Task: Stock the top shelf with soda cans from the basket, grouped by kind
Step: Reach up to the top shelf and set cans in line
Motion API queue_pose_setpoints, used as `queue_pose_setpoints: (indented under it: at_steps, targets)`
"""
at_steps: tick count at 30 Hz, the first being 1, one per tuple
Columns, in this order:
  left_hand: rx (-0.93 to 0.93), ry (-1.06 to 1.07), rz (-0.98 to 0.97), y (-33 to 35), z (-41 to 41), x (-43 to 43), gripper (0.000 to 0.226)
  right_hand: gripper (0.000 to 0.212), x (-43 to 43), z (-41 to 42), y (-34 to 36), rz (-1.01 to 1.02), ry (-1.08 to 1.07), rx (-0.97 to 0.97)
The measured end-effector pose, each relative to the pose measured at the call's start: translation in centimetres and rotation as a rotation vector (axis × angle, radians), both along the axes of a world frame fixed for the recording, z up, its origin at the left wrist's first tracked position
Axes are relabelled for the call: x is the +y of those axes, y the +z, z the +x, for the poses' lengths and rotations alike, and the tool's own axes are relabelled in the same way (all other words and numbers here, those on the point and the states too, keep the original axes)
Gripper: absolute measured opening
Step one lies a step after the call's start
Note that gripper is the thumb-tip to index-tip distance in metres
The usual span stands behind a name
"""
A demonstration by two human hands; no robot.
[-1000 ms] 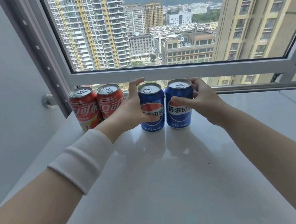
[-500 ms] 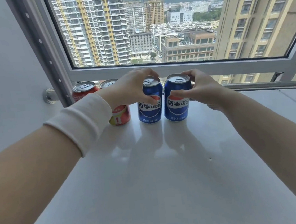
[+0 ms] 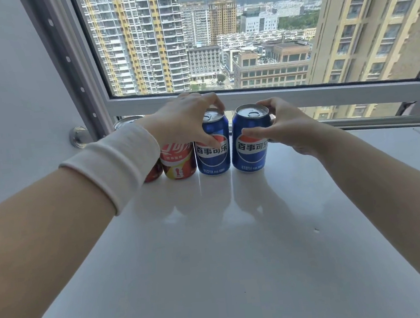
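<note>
Cans number four: two red [image 3: 178, 162], two blue, left hand [image 3: 182, 120] grip grasping one blue [image 3: 212, 145], right hand [image 3: 285, 126] the other [image 3: 251, 142].

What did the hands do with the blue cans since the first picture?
The left hand climbed from the side of the left blue can to grip its top rim. The right hand kept hold of the right blue can. All four cans, red cans included, stayed upright in their row.
</note>
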State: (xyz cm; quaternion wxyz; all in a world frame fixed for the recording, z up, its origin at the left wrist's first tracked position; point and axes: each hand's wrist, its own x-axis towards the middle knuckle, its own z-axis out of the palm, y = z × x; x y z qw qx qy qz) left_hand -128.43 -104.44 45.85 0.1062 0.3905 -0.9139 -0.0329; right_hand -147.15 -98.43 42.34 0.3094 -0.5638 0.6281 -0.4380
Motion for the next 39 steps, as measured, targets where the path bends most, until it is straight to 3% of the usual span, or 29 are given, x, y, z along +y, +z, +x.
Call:
queue_pose_setpoints:
  at_steps: [14, 20, 23, 26, 31, 35, 39]
  targets:
    - [-0.02, -0.008, 0.061, 0.2, -0.2, 0.3, 0.07, 0.07, -0.2, 0.5, -0.3, 0.005, 0.001, -0.035]
    - [-0.048, 0.015, 0.05, -0.4, -0.1, 0.6, 0.073, 0.08, 0.1, 0.9, -0.6, 0.022, -0.013, -0.025]
    - [-0.076, 0.055, 0.041, -0.7, 0.0, 1.7, 0.088, 0.093, 1.0, 1.2, -0.6, 0.032, -0.033, -0.023]
    - [-0.014, 0.075, -0.084, -0.9, 0.1, 3.9, 0.087, 0.105, 2.9, 1.2, -0.8, 0.034, -0.106, 0.012]
    - [0.074, 0.045, -0.243, -1.8, -0.3, 9.0, 0.075, 0.087, 9.1, 1.2, -1.9, -0.011, -0.148, 0.358]
    - [0.079, 0.063, -0.223, -2.9, -1.6, 15.0, 0.071, 0.082, 15.0, 0.6, -3.3, 0.023, -0.105, 0.651]
    - [0.092, 0.135, -0.173, -5.0, -3.2, 22.4, 0.066, 0.078, 22.2, -1.0, -4.4, -0.042, -0.082, 0.803]
